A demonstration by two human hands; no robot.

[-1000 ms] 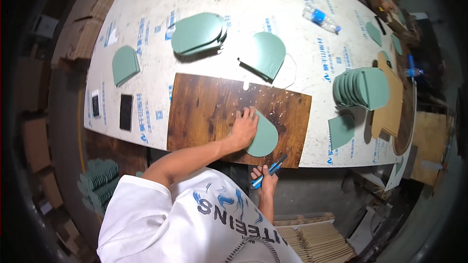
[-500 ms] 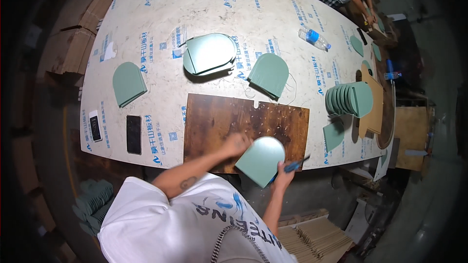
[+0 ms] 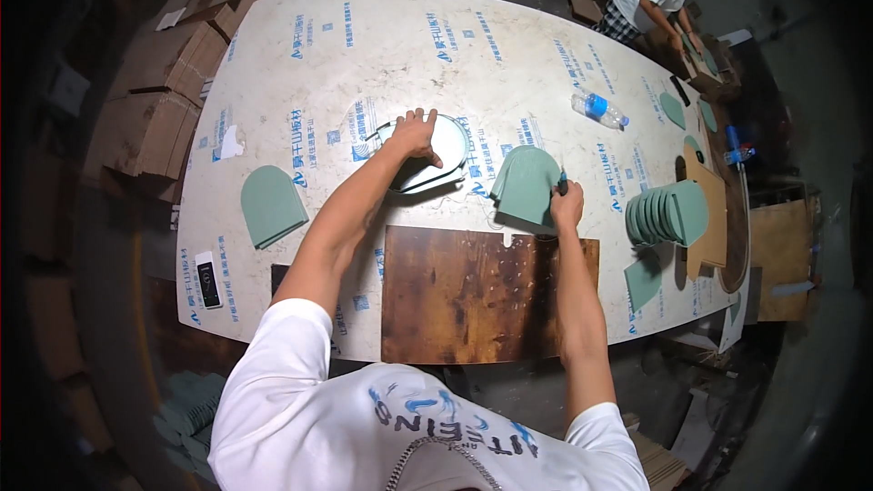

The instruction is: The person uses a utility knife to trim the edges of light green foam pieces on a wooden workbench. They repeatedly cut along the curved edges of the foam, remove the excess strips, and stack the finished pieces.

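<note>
Spreads the left hand [image 3: 414,136], fingers wide, over a glossy pale-green arched board stack [image 3: 450,144] on the white counter [image 3: 391,64], gripping a slim dark tool [image 3: 563,185] in the right hand [image 3: 567,207] beside a matte green arched stack [image 3: 529,184], rounded end toward the far edge.

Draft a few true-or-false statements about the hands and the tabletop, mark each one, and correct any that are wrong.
1. The left hand, fingers spread, is over a stack of green panels. True.
2. The right hand is empty. False: it holds a small dark tool.
3. The clear bottle lies on its side. True.
4. The white-edged phone lies near the table's right edge. False: the phone is near the left edge.
5. Pale specks lie on the brown board. True.
</note>
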